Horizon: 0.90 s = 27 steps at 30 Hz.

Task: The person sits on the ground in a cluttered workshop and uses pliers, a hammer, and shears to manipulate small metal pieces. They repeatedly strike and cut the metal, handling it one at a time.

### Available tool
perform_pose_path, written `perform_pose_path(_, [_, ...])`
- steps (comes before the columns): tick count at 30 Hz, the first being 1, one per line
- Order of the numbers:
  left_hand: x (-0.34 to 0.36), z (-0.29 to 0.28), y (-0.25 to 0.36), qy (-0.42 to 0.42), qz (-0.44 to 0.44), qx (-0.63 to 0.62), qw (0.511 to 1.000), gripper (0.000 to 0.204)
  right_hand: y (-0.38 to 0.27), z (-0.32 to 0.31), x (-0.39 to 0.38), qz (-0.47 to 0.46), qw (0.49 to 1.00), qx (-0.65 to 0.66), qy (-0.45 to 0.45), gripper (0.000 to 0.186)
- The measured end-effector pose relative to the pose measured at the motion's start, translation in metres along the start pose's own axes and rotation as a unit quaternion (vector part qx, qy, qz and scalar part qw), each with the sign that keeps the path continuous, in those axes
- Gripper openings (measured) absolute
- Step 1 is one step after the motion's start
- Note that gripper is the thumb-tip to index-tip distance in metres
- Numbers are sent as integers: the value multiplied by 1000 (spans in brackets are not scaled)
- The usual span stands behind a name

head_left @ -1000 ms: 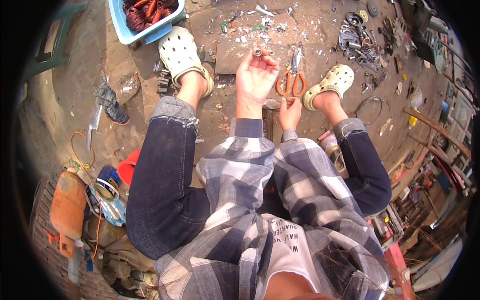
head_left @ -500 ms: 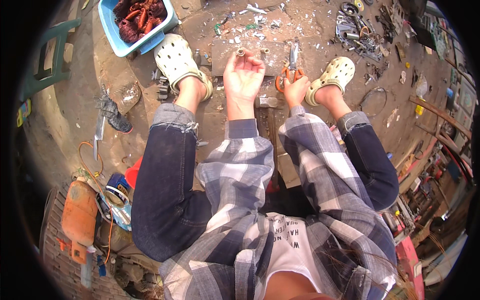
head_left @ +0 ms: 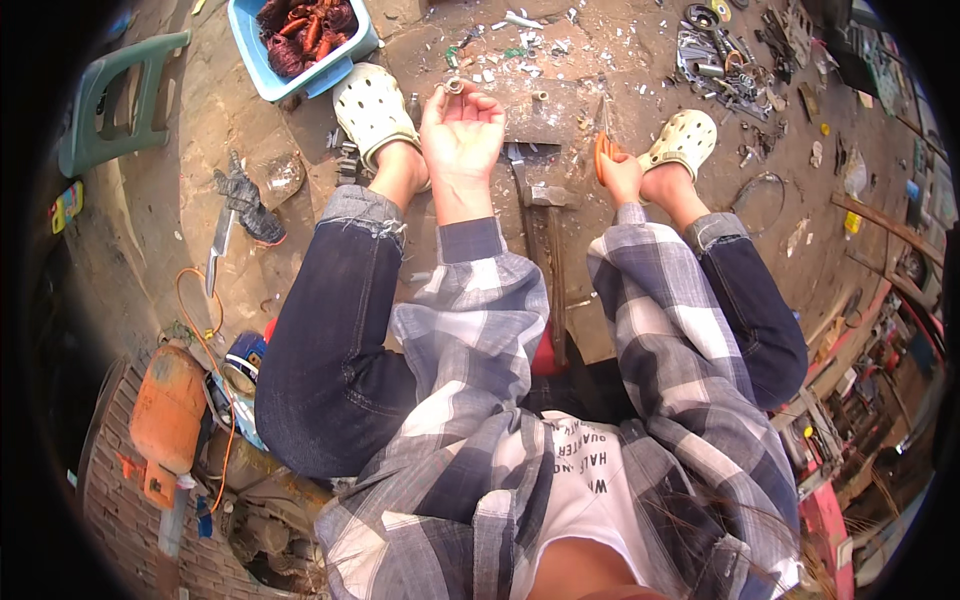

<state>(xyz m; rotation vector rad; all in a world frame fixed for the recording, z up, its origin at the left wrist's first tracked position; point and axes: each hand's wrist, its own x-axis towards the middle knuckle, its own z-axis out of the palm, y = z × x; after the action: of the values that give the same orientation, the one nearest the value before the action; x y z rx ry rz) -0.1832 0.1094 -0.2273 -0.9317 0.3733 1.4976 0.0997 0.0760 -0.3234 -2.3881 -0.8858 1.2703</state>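
Palm up, my left hand [head_left: 463, 140] pinches a small ring-shaped metal fitting [head_left: 455, 86] between thumb and fingertips. My right hand [head_left: 622, 176] is closed around the orange handles of a pair of scissors [head_left: 603, 148], whose blades point away from me and are hard to make out. Between my hands a flat metal plate [head_left: 528, 125] lies on the ground, with another small brass-coloured fitting [head_left: 541, 96] on it. Nearer to me, a hammer [head_left: 546, 196] with a wooden handle lies beside another long-handled tool [head_left: 516, 156].
A blue basin [head_left: 352, 58] of reddish-brown wire coils stands at the far left. Metal scraps [head_left: 712, 68] lie at the far right. A knife [head_left: 219, 244] and a dark glove [head_left: 245, 205] are at left, near a green plastic chair [head_left: 115, 110] and an orange tank [head_left: 165, 410].
The scissors have moved right, off the plate's edge, and their handles have come together in my right hand. My left hand keeps its pinch on the fitting. The whole view has shifted slightly.
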Motion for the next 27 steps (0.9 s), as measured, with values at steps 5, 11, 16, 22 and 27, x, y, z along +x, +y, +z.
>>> perform_pose_path(5, [-46, 15, -26, -25, -23, -10, 999, 16, -37, -24, -75, 183, 810, 500, -246, 55])
perform_pose_path(11, [-97, 10, -72, -20, -58, 80, 995, 19, -109, -96, -230, 83, 730, 521, -434, 79])
perform_pose_path(16, [-146, -5, -62, -42, -31, 144, 988, 19, -105, -111, -300, 135, 632, 492, -583, 91])
perform_pose_path(22, [-174, -15, -65, -73, -41, 173, 981, 16, -86, -111, -331, 166, 576, 505, -621, 95])
perform_pose_path(27, [-189, -15, -68, -93, -58, 180, 978, 18, -82, -115, -336, 190, 556, 521, -619, 94])
